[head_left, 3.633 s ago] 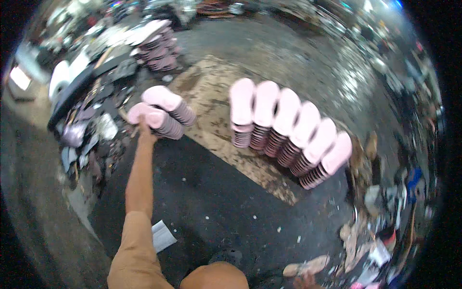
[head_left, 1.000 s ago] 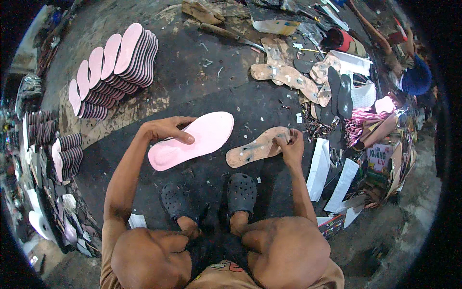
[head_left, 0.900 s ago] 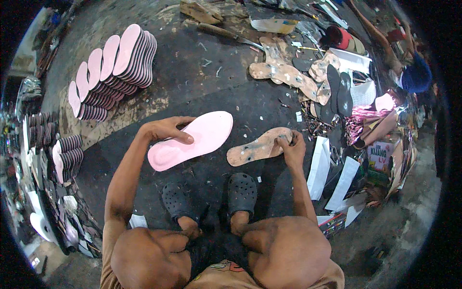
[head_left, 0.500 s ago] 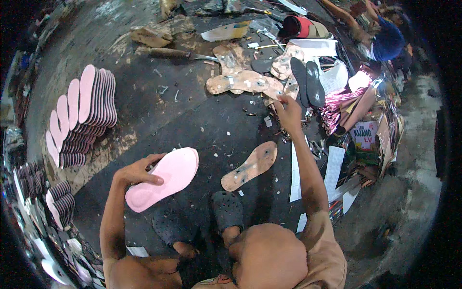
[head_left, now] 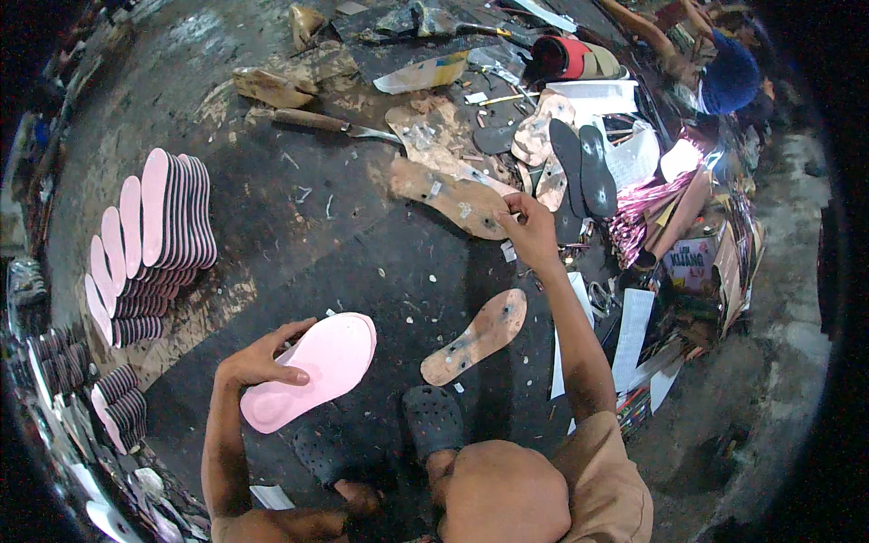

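Partly hidden, left fingers (head_left: 288,374) grip a pink insole (head_left: 328,357); right fingers (head_left: 521,203) pinch a brown template (head_left: 445,199).

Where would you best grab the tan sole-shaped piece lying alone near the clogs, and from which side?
Probably pinch the tan piece across its long edges at the waist, from the person's right: it lies flat and narrows there.

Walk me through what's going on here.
A person's left hand holds a pink sole by its side edge. The right hand grips one end of a tan sole-shaped piece, farther from the body. A second tan piece lies on the dark mat, to the right of the pink sole. Stacks of pink soles stand at the left.
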Action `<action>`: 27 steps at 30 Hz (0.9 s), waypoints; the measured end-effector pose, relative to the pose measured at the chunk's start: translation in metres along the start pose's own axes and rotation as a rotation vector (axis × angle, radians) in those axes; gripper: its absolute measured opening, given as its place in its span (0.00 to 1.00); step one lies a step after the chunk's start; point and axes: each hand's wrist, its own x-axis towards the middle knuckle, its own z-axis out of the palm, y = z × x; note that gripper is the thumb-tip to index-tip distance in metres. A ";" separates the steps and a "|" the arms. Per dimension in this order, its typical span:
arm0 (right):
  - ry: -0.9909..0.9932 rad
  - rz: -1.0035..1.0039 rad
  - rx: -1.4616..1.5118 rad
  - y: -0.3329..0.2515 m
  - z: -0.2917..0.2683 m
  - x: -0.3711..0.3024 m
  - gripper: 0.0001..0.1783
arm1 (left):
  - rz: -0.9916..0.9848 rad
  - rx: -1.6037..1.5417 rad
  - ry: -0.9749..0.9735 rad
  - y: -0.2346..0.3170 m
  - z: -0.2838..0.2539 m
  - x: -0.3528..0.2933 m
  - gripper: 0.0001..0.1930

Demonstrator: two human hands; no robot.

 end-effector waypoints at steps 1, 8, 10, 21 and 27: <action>-0.027 0.008 0.103 0.001 -0.008 -0.006 0.19 | -0.002 0.021 -0.004 0.004 0.000 0.002 0.69; -0.448 0.158 0.292 -0.002 -0.026 -0.041 0.19 | 0.008 0.044 -0.002 0.007 0.000 -0.001 0.68; -0.301 -0.034 -0.001 0.013 -0.026 -0.050 0.21 | 0.019 0.024 0.001 0.007 0.003 0.002 0.67; 0.266 0.102 -0.158 0.049 -0.008 -0.034 0.32 | 0.100 -0.028 0.158 -0.007 -0.006 -0.023 0.63; 0.601 -0.454 -0.386 -0.100 -0.121 -0.069 0.21 | 0.639 0.457 1.214 0.103 0.039 -0.110 0.42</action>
